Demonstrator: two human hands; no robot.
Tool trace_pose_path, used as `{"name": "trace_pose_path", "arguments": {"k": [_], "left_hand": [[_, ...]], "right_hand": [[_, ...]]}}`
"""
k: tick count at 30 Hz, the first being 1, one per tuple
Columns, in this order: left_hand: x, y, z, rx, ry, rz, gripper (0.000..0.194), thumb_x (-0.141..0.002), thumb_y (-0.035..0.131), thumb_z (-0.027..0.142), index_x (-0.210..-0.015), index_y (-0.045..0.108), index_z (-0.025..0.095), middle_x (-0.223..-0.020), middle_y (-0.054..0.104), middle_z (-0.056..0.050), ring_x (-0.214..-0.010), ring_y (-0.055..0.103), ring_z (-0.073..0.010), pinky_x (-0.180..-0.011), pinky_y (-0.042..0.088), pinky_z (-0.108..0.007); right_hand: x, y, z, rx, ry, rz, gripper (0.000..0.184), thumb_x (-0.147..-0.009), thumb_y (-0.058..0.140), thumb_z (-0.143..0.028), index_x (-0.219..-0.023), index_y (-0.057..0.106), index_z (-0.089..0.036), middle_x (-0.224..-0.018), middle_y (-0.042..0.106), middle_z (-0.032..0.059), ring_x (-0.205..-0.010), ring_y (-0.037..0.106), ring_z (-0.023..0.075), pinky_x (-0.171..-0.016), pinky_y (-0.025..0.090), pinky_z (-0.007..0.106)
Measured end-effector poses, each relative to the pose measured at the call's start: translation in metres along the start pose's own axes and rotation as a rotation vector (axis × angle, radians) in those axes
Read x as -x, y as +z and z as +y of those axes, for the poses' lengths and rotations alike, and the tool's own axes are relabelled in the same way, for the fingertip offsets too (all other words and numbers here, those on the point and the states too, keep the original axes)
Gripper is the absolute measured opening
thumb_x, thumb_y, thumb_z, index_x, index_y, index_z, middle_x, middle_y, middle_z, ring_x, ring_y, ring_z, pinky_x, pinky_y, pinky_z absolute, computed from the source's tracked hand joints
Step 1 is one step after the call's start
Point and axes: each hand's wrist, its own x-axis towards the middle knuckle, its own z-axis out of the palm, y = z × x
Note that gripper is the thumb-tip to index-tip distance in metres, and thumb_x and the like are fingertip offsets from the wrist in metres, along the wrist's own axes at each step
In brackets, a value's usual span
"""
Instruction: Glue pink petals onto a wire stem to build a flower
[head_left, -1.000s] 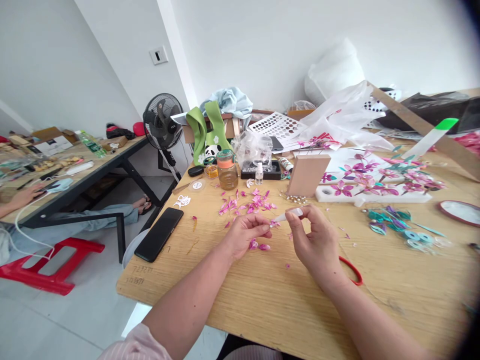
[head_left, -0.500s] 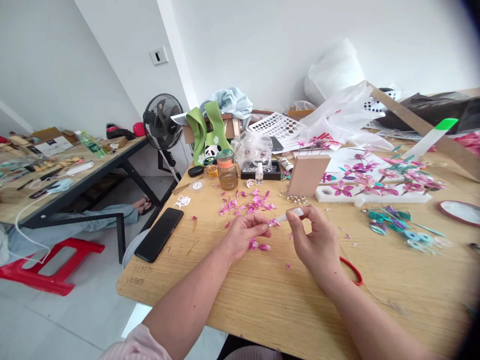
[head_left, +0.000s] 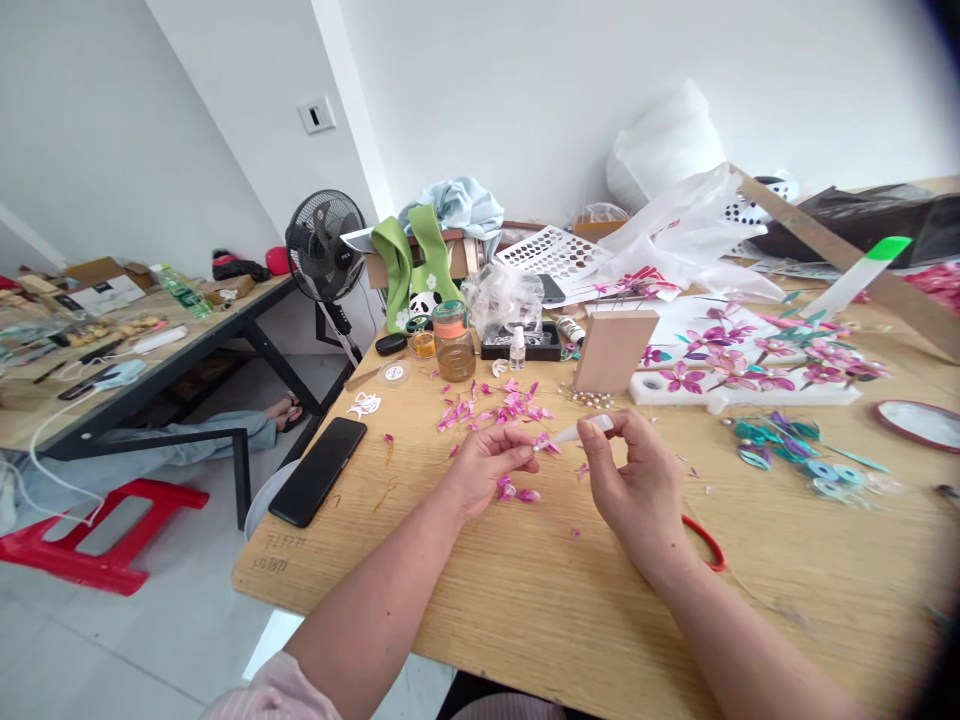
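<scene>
Petal (head_left: 546,444) pinched by left hand (head_left: 489,467) | right hand (head_left: 627,478) raised opposite, fingertips gripping white tube (head_left: 586,430)

A pale pink, loose cloth sleeve (head_left: 274,690) with fine whitish stripes and soft creases covers the upper part of the left arm (head_left: 382,605), near the worktop's front edge. Below it, the forearm is bare down to the left hand (head_left: 487,472), with one small round spot midway. The right arm (head_left: 739,625) and right hand (head_left: 636,490) are bare, a tiny spot near the wrist. Muted pinkish-grey striped cloth (head_left: 510,707) and black cloth (head_left: 463,692) show at the lap.
</scene>
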Motion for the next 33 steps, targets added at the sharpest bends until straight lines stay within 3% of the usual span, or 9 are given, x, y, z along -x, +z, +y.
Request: {"name": "trace_pose_path", "arguments": {"k": [6, 12, 33], "left_hand": [[0.0009, -0.0006, -0.0005, 0.003, -0.013, -0.041, 0.025, -0.063, 0.079, 0.031, -0.078, 0.066, 0.015, -0.068, 0.063, 0.001, -0.065, 0.061, -0.01, -0.066, 0.05, -0.025], [0.0005, 0.0021, 0.0028, -0.015, -0.009, -0.014, 0.027, -0.06, 0.081, 0.031, -0.074, 0.066, 0.014, -0.067, 0.062, 0.001, -0.063, 0.06, -0.0086, -0.067, 0.049, -0.024], [0.0005, 0.0007, 0.0014, -0.033, 0.007, -0.041, 0.026, -0.063, 0.079, 0.033, -0.075, 0.066, 0.014, -0.07, 0.063, 0.001, -0.065, 0.059, -0.009, -0.071, 0.048, -0.026]], "right_hand": [[0.0006, 0.0, 0.0003, -0.038, -0.041, -0.034, 0.019, -0.09, 0.052, -0.032, -0.075, 0.052, -0.021, -0.07, 0.056, 0.0009, -0.065, 0.053, 0.0166, -0.061, 0.04, 0.029], [-0.0001, -0.0008, 0.0007, -0.005, -0.007, 0.032, 0.018, -0.09, 0.052, -0.032, -0.077, 0.054, -0.02, -0.069, 0.056, 0.001, -0.064, 0.052, 0.0165, -0.055, 0.037, 0.028], [0.0014, 0.0005, 0.0003, -0.051, -0.038, -0.037, 0.016, -0.09, 0.053, -0.031, -0.077, 0.053, -0.021, -0.071, 0.057, 0.001, -0.066, 0.054, 0.0172, -0.06, 0.04, 0.029]]}}
